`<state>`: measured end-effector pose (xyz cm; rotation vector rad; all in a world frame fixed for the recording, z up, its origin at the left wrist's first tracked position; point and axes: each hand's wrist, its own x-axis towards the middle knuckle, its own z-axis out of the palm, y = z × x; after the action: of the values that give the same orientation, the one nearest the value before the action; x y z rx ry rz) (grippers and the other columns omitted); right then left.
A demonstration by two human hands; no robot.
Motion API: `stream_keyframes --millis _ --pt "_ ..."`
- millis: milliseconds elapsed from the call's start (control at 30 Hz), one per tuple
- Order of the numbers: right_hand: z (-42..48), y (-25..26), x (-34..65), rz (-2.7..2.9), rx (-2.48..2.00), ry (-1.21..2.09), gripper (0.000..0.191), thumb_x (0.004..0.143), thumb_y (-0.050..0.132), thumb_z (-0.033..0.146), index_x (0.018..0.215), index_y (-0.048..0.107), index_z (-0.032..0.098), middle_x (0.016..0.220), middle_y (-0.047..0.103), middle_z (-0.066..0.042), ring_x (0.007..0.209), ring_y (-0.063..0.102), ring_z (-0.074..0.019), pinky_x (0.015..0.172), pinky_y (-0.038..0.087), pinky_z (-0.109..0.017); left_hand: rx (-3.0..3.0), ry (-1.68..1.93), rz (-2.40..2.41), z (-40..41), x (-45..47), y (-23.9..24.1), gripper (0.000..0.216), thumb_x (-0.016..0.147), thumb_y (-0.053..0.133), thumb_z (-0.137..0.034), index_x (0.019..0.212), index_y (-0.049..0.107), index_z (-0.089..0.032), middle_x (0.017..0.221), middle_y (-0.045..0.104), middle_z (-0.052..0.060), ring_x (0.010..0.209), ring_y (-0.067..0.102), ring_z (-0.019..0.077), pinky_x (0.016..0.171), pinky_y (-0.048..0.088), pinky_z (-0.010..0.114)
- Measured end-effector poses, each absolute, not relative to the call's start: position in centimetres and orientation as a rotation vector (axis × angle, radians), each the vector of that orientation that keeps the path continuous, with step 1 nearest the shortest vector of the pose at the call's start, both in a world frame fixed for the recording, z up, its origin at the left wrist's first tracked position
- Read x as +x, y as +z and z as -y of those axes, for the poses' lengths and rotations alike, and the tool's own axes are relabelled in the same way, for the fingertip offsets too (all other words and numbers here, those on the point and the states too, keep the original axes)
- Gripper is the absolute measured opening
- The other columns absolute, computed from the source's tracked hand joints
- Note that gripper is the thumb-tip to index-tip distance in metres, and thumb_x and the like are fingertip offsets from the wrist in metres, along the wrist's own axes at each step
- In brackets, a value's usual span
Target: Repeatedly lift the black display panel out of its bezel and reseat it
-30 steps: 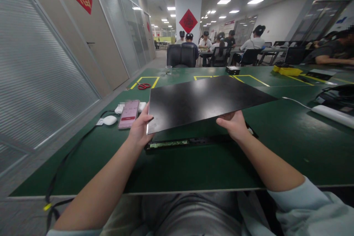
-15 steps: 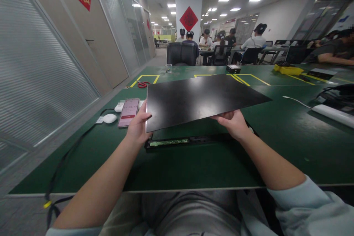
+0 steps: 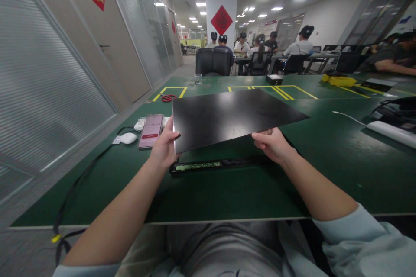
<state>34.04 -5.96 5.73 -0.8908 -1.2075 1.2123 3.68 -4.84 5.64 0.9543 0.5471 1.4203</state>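
A thin, glossy black screen panel (image 3: 224, 119) is held tilted above the table, its surface reflecting the ceiling lights. My left hand (image 3: 165, 145) grips its left edge, thumb on the front face. At the near edge, right of the middle, my right hand (image 3: 271, 143) pinches the panel between thumb and fingers. Below it a black frame (image 3: 240, 162) lies on the table, with a green circuit board (image 3: 198, 166) along its near side. The panel hides most of the frame.
On the green table (image 3: 227, 199), a phone (image 3: 151, 131) and a white round device (image 3: 128, 138) with a black cable sit left. Red scissors (image 3: 168, 98), a plastic cup (image 3: 198, 79), a small black box (image 3: 274, 79) and a yellow object (image 3: 338, 80) stand farther back. A white bar (image 3: 391, 134) lies right.
The panel has shifted slightly, its right corner moving left and its near edge rising a little. My right hand's thumb now shows over the near edge.
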Motion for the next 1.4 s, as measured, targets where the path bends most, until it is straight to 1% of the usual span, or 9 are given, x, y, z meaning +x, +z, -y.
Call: stream_keyframes --millis 133,300,600,833,933,1033,1133,1300,1400 --pt "6.0 5.9 33.9 1.167 -0.896 1.216 0.056 0.043 0.101 0.038 0.063 0.051 0.022 0.045 0.044 0.009 0.039 0.029 -0.0041 0.038 0.023 -0.022 0.958 1.409 -0.544 4.8 3.7 5.6 0.088 0.062 0.071 -0.011 0.146 0.053 -0.031 0.127 0.073 0.005 0.114 0.071 0.031 0.096 0.059 0.043" --pt "6.0 5.8 33.9 1.158 -0.912 1.232 0.047 0.043 0.099 0.035 0.067 0.062 0.018 0.056 0.061 0.0 0.041 0.033 -0.0044 0.038 0.021 -0.022 0.97 1.403 -0.55 4.9 3.7 5.6 0.087 0.063 0.071 -0.011 0.146 0.054 -0.032 0.126 0.073 0.004 0.114 0.072 0.0305 0.096 0.059 0.043" --pt "5.8 5.6 34.1 1.185 -0.932 1.229 0.041 0.044 0.098 0.038 0.066 0.071 0.016 0.066 0.071 -0.007 0.041 0.035 -0.0047 0.036 0.022 -0.023 0.971 1.41 -0.554 4.9 3.7 5.7 0.091 0.063 0.07 -0.01 0.149 0.051 -0.033 0.128 0.073 0.005 0.115 0.071 0.0313 0.095 0.06 0.043" --pt "5.8 5.5 34.3 1.22 -1.021 1.256 0.04 0.04 0.098 0.032 0.066 0.075 0.012 0.07 0.074 -0.014 0.048 0.05 -0.0112 0.037 0.028 -0.023 0.975 1.397 -0.562 4.8 3.2 6.0 0.09 0.063 0.069 -0.011 0.148 0.052 -0.035 0.126 0.073 0.003 0.111 0.073 0.0297 0.093 0.061 0.043" --pt "5.8 5.4 34.2 1.24 -1.024 1.261 0.038 0.043 0.097 0.032 0.068 0.076 0.012 0.075 0.077 -0.017 0.049 0.054 -0.0124 0.037 0.03 -0.022 0.966 1.389 -0.559 4.9 3.2 6.3 0.089 0.061 0.069 -0.012 0.147 0.052 -0.034 0.124 0.074 0.003 0.109 0.073 0.0299 0.091 0.062 0.043" --pt "6.0 5.4 34.1 1.26 -1.011 1.261 0.036 0.046 0.095 0.032 0.07 0.076 0.013 0.08 0.078 -0.017 0.049 0.054 -0.012 0.037 0.032 -0.023 0.951 1.376 -0.556 5.1 3.2 6.6 0.088 0.06 0.068 -0.013 0.144 0.055 -0.033 0.122 0.075 0.003 0.106 0.074 0.0312 0.086 0.063 0.043" --pt "6.1 5.5 34.1 1.268 -1.006 1.266 0.034 0.048 0.094 0.031 0.07 0.077 0.013 0.08 0.078 -0.017 0.047 0.052 -0.0111 0.037 0.032 -0.023 0.939 1.384 -0.558 5.0 3.1 6.6 0.086 0.059 0.067 -0.013 0.142 0.056 -0.033 0.121 0.075 0.004 0.105 0.074 0.0321 0.084 0.063 0.043" --pt "6.0 5.4 34.3 1.308 -1.003 1.295 0.031 0.05 0.093 0.03 0.07 0.079 0.011 0.087 0.08 -0.019 0.043 0.047 -0.0086 0.037 0.034 -0.025 0.924 1.407 -0.558 4.8 3.0 6.4 0.084 0.059 0.067 -0.013 0.14 0.057 -0.032 0.119 0.075 0.004 0.108 0.074 0.032 0.087 0.063 0.044" --pt "6.0 5.3 34.3 1.311 -1.005 1.31 0.033 0.049 0.094 0.032 0.071 0.08 0.011 0.088 0.08 -0.02 0.043 0.047 -0.0083 0.038 0.035 -0.025 0.925 1.412 -0.561 4.8 3.1 6.3 0.084 0.058 0.067 -0.013 0.14 0.058 -0.031 0.118 0.076 0.004 0.108 0.074 0.0326 0.089 0.063 0.045"
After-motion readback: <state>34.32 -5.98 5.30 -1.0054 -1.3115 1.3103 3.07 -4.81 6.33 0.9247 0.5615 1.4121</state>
